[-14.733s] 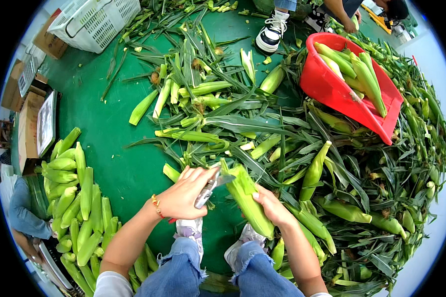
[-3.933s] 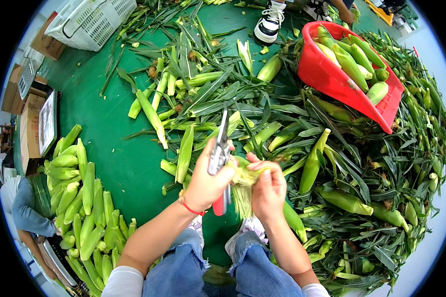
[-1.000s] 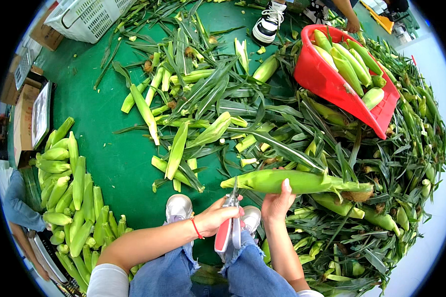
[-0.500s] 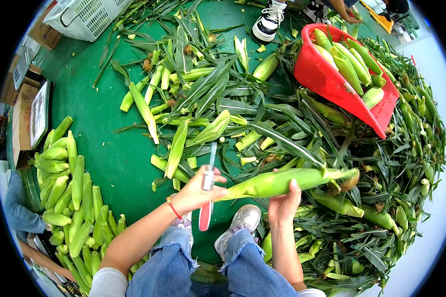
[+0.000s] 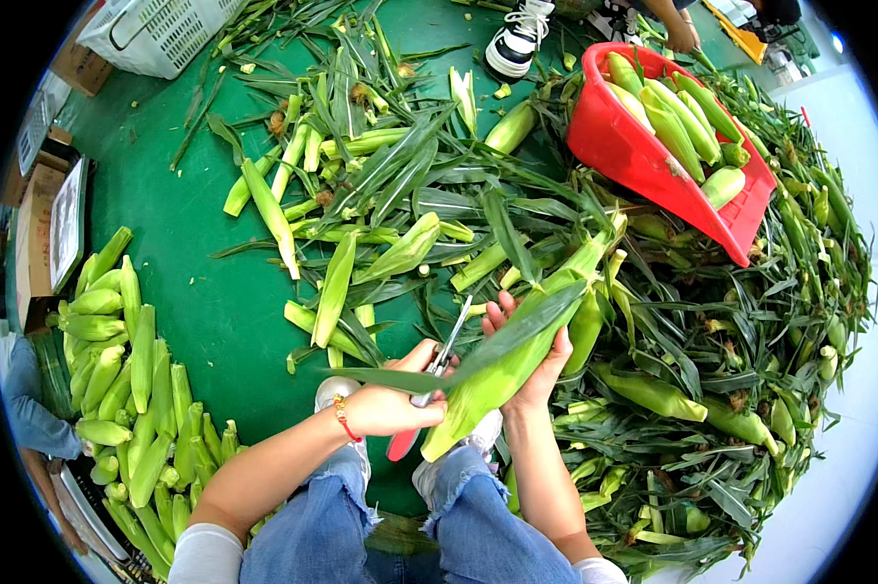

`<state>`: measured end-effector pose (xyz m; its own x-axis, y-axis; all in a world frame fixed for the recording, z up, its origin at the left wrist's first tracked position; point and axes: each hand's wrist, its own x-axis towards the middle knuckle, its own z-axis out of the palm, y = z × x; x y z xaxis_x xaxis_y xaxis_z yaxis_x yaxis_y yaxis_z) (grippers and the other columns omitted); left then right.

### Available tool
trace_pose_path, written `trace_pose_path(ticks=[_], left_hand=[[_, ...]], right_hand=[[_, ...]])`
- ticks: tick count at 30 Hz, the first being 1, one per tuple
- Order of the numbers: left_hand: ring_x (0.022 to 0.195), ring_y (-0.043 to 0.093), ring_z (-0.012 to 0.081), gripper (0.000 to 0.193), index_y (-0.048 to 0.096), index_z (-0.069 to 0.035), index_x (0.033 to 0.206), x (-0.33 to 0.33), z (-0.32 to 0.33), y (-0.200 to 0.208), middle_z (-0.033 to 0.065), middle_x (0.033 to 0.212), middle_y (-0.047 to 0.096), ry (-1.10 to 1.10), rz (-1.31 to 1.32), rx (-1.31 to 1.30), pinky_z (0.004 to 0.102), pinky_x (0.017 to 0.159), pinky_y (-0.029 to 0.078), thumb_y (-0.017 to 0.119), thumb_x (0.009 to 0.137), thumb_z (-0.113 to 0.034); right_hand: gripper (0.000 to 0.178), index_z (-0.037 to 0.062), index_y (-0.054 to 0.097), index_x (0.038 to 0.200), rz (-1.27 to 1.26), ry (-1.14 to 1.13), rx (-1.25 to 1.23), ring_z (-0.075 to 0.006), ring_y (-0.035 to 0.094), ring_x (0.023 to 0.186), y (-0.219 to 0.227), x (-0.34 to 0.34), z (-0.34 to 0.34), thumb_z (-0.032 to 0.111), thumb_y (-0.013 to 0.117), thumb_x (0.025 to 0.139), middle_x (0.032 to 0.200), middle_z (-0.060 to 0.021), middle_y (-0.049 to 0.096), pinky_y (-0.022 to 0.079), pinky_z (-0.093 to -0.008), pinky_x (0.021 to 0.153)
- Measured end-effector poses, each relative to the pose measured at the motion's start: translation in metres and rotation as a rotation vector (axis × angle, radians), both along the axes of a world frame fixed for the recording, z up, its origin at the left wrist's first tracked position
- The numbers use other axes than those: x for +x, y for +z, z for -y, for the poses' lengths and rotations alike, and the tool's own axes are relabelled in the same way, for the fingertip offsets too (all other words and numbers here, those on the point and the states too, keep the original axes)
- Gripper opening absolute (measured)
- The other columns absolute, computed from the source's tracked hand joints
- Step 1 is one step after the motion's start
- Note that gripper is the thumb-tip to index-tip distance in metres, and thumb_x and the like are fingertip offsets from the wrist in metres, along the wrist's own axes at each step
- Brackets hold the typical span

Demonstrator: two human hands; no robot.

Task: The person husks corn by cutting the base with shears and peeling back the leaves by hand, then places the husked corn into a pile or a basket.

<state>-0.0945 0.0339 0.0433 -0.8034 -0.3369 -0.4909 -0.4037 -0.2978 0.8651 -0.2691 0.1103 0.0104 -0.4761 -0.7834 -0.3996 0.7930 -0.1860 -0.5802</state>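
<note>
Slanting up and away to the right in front of me is a green ear of corn [image 5: 502,380] in its husk. A long dark husk leaf lies across it and trails left over my left hand. My right hand [image 5: 546,375] cradles the ear from its right side, fingers round it. My left hand [image 5: 390,407] is closed on a knife [image 5: 446,350] with a red handle end, its silver blade pointing up beside the ear. The left fingertips are close to the ear's lower end, partly behind the leaf.
Corn ears are heaped at the left [image 5: 147,409]. A large pile of leafy corn [image 5: 731,341] fills the right, a red scoop-shaped bin [image 5: 604,136] of ears on it. Cut husks [image 5: 390,175] litter the green floor. A white crate [image 5: 157,34] and another person's shoe [image 5: 519,41] are beyond.
The held ear was nearly level with silk at its right end; now it slants, with a dark leaf across it. I cannot tell if it is the same ear. The knife blade has tilted right.
</note>
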Motion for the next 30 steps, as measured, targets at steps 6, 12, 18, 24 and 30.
trace_pose_path(ticks=[6, 12, 18, 24, 30], left_hand=[[0.08, 0.055, 0.0189, 0.061, 0.04, -0.002, 0.116, -0.007, -0.013, 0.009, 0.012, 0.092, 0.054, -0.02, -0.016, -0.314, 0.0326, 0.071, 0.046, 0.072, 0.07, -0.024], [0.077, 0.055, 0.0099, 0.053, 0.041, -0.006, 0.115, 0.001, -0.011, 0.005, 0.005, 0.094, 0.056, 0.036, -0.036, -0.076, 0.027, 0.068, 0.048, 0.067, 0.069, -0.009], [0.071, 0.06, 0.0179, 0.051, 0.041, -0.006, 0.111, -0.007, -0.003, 0.017, 0.0085, 0.089, 0.059, -0.034, 0.003, -0.23, 0.0307, 0.067, 0.05, 0.07, 0.07, -0.012], [0.075, 0.06, 0.0175, 0.045, 0.043, -0.004, 0.107, -0.004, 0.008, 0.013, 0.0076, 0.083, 0.058, 0.143, -0.008, -0.173, 0.0309, 0.067, 0.048, 0.066, 0.069, -0.011], [0.084, 0.052, 0.01, 0.051, 0.048, -0.007, 0.118, 0.018, 0.012, 0.0, -0.0003, 0.098, 0.052, 0.595, -0.103, 0.505, 0.023, 0.073, 0.044, 0.058, 0.07, 0.005]], right_hand=[[0.064, 0.0037, 0.048, 0.122, -0.213, -0.045, 0.291, -0.0266, 0.056, 0.102, 0.004, -0.002, -0.001, 0.055, 0.05, 0.083, 0.113, -0.0137, 0.057, 0.045, -0.0397, 0.09], [0.07, 0.003, 0.047, 0.124, -0.215, -0.034, 0.1, -0.0231, 0.057, 0.097, 0.009, -0.007, -0.009, 0.056, 0.052, 0.079, 0.111, -0.0119, 0.057, 0.047, -0.037, 0.084], [0.065, 0.0046, 0.049, 0.122, -0.235, -0.03, 0.027, -0.0229, 0.058, 0.093, 0.004, -0.016, -0.007, 0.055, 0.049, 0.081, 0.108, -0.0099, 0.059, 0.049, -0.0388, 0.08], [0.059, 0.0063, 0.051, 0.119, -0.146, -0.217, 0.112, -0.0267, 0.058, 0.099, 0.013, -0.005, -0.009, 0.053, 0.047, 0.084, 0.111, -0.0115, 0.059, 0.048, -0.0398, 0.086], [0.061, 0.0067, 0.043, 0.126, 0.006, -0.443, 0.075, -0.0276, 0.055, 0.105, 0.023, -0.029, -0.001, 0.054, 0.043, 0.087, 0.116, -0.0139, 0.056, 0.044, -0.0442, 0.093]])
